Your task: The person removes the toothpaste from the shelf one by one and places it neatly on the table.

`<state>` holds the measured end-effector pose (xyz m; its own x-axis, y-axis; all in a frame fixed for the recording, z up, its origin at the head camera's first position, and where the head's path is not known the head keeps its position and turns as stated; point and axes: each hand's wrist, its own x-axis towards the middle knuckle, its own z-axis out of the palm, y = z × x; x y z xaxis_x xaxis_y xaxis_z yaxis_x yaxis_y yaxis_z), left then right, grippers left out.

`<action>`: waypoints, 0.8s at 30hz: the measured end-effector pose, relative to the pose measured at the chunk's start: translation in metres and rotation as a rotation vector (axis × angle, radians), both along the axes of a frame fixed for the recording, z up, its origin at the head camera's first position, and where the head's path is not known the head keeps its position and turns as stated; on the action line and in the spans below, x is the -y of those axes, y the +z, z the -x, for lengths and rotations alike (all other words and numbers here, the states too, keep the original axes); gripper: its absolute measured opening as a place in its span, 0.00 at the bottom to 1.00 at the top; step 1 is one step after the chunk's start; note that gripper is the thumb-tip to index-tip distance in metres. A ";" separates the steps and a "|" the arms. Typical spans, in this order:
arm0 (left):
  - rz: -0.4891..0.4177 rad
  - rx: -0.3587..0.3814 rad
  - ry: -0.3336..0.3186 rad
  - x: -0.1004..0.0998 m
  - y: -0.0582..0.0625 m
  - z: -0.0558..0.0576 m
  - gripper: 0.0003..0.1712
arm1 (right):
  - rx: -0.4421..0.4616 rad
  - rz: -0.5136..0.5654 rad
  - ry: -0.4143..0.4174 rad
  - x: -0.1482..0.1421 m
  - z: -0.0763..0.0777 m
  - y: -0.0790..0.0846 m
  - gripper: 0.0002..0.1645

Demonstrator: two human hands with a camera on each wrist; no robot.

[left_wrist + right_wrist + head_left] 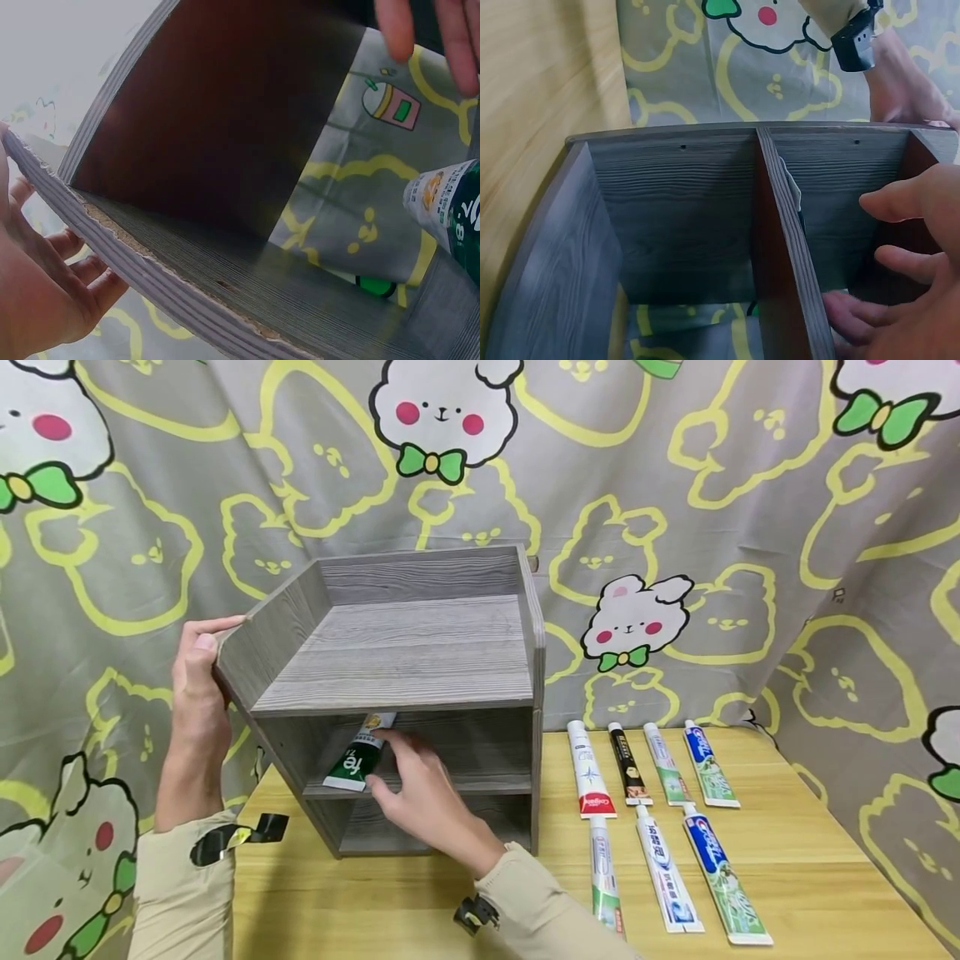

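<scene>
A small grey wood-grain shelf unit stands on the table. My left hand grips the front edge of its left side panel; in the left wrist view its fingers lie along the panel's outer face. A green and white toothpaste tube lies slanted on the middle shelf, at the left, its flat end toward the front. Reaching into that compartment, my right hand has its thumb and fingers spread beside the tube. From the right wrist, only the tube's pale end shows past the shelf board, and the fingers hold nothing.
Several toothpaste tubes lie in two rows on the table at the right, among them a red-ended Colgate tube and a blue and green Crest tube. Behind the unit hangs a patterned curtain. Below the middle shelf is a lower compartment.
</scene>
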<state>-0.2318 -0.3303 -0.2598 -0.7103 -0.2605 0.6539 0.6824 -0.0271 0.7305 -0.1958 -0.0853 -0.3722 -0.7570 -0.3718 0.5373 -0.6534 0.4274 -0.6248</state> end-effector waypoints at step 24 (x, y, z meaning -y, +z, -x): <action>0.017 0.004 -0.001 0.000 -0.001 -0.001 0.20 | 0.180 -0.526 -0.435 0.067 0.027 0.011 0.50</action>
